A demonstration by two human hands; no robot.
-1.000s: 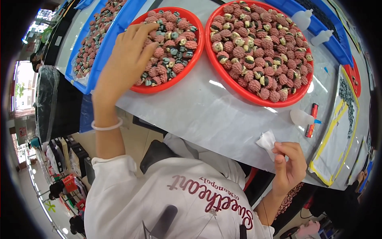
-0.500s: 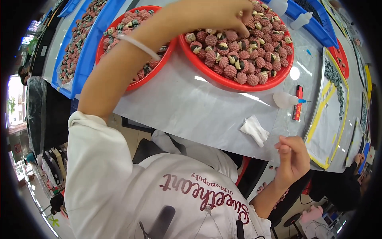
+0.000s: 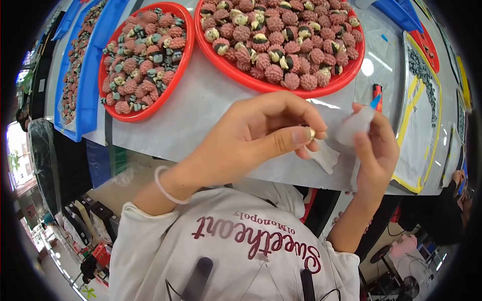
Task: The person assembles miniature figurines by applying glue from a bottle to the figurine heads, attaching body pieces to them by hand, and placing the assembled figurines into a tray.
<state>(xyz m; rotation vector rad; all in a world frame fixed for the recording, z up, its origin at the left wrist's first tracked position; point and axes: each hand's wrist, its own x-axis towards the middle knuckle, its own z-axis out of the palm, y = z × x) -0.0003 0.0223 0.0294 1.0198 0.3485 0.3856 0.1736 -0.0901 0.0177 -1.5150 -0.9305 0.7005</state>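
My left hand (image 3: 268,133) is closed in front of the large red basin (image 3: 281,93), thumb and fingers pinching a small figurine piece (image 3: 312,134). Only a cream-coloured bit of it shows; the fingers cover the rest. To its right my right hand (image 3: 379,155) is wrapped round a translucent white squeeze bottle (image 3: 354,128), whose blue needle tip (image 3: 375,101) points up and away. The basin is heaped with bumpy pink pieces (image 3: 291,80), some with cream and black parts. A crumpled white cloth (image 3: 326,158) lies on the table between my hands, partly hidden.
A smaller red basin (image 3: 188,45) of pink and grey-green pieces stands at left, beside a long blue tray (image 3: 90,108). Beyond my right hand are a red lighter (image 3: 377,90) and a yellow-edged sheet (image 3: 414,150) with small dark grey pieces. Another person's hand (image 3: 458,176) shows far right.
My left hand has come back from the large basin toward me with a small piece. My right hand has moved up and lifted the squeeze bottle off the table.
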